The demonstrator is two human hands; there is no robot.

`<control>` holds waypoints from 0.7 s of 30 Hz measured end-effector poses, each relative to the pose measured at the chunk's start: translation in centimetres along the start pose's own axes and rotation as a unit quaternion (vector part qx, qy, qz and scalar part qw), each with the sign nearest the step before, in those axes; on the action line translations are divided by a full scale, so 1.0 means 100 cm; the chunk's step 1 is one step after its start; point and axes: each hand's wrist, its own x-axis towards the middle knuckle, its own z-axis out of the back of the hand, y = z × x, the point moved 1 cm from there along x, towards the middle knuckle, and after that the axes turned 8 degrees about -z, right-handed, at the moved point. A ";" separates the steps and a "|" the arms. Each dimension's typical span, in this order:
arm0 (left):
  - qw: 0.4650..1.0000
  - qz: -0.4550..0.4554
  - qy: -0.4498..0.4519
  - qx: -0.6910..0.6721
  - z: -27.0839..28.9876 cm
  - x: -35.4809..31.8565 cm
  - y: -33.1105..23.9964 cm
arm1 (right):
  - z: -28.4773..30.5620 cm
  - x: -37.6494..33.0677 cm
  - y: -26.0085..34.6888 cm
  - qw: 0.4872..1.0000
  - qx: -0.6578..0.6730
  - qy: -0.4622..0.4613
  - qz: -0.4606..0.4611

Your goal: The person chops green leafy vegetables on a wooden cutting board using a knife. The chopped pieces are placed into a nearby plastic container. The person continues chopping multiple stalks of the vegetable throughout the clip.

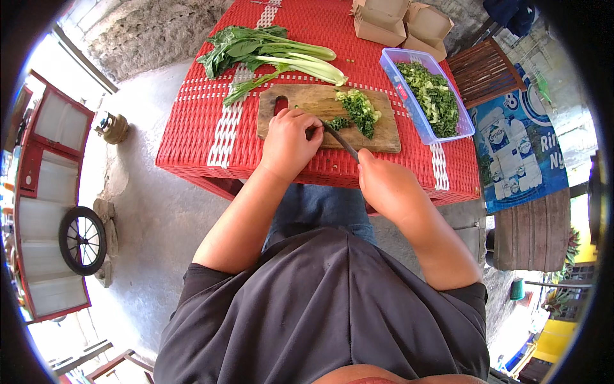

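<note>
Seated at a red woven worktop (198, 121), you work with both hands just over its near edge. Your right hand (384, 182), at about five o'clock from the wooden cutting board (300, 99), is clenched around the handle of a dark knife (339, 141), whose blade runs up toward eleven o'clock. Your left hand (288, 141) rests on the near half of the board, its fingers (307, 121) curled down over a small bunch of greens (337, 122) right where the blade meets them; how firmly they press cannot be told. Just beyond, at one o'clock from that hand, a heap of chopped greens (359, 109) sits on the board. Further right, at three o'clock, a clear plastic tub (390, 64) holds more chopped leaves. At twelve o'clock, past the board's far edge, whole leafy stalks (275, 54) lie uncut, and brown cardboard boxes (400, 19) stand at the far end. The risk, judged from here: the blade lies touching or just beside your left fingertips, so a slip or an uncurled knuckle could mean a cut, and the heap near the board's right edge could spill.
</note>
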 end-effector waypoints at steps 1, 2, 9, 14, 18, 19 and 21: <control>1.000 0.001 0.001 -0.001 0.000 0.000 -0.001 | -0.001 0.003 0.001 1.000 0.003 0.002 -0.004; 1.000 0.002 0.001 -0.002 0.000 0.001 -0.001 | -0.003 0.005 0.003 1.000 0.006 0.004 -0.009; 1.000 0.003 -0.003 -0.003 0.001 0.000 -0.001 | -0.005 0.000 -0.004 1.000 -0.012 0.006 -0.006; 1.000 -0.001 -0.015 0.005 0.001 -0.002 -0.003 | 0.001 -0.013 -0.014 1.000 0.013 -0.002 0.020; 1.000 -0.018 -0.015 -0.007 -0.001 -0.002 0.002 | 0.003 -0.018 -0.014 0.999 0.016 -0.008 0.027; 1.000 -0.016 -0.011 -0.013 0.000 -0.001 0.002 | 0.005 -0.019 -0.012 0.999 0.022 -0.017 0.023; 1.000 -0.012 -0.005 -0.019 0.001 -0.001 0.001 | 0.010 -0.021 -0.007 0.999 0.032 -0.034 0.015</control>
